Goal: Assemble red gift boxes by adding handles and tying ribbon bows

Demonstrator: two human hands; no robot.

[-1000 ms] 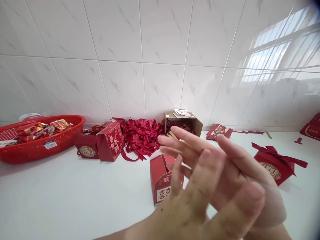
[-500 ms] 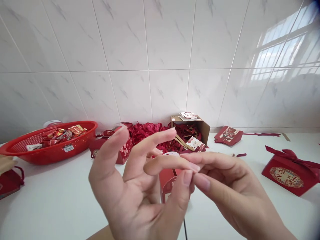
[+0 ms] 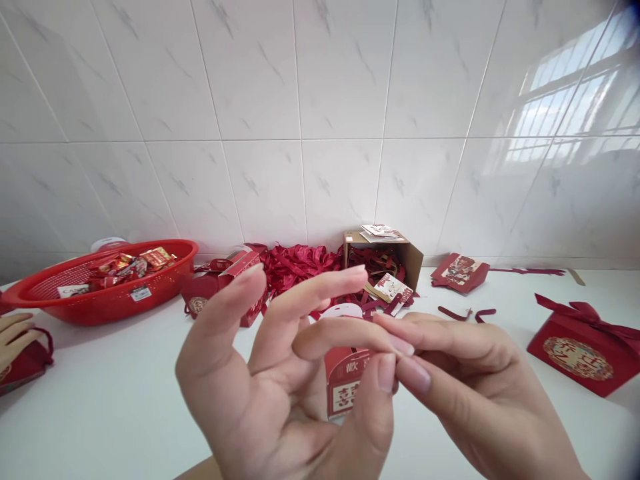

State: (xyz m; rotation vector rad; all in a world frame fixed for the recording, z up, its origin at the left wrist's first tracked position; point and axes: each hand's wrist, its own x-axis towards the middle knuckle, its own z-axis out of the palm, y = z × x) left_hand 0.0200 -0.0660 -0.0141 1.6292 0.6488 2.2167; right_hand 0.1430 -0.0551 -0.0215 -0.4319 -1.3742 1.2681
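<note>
Where my left hand point(image 3: 280, 407) and right hand point(image 3: 493, 400) meet in fingertip pinches, I cannot tell what they grip; light, opposed pressure should suit. I should keep the left's spare fingers spread clear, and avoid nudging the red double-happiness box point(image 3: 341, 398) on their far side.

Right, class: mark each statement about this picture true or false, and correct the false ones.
1. The red basket holds wrapped sweets. True.
2. The person's left hand and right hand are far apart. False: their fingertips meet.
3. Cards lie on top of the carton. True.
4. The rightmost box has no bow. False: a red bow tops it.
</note>
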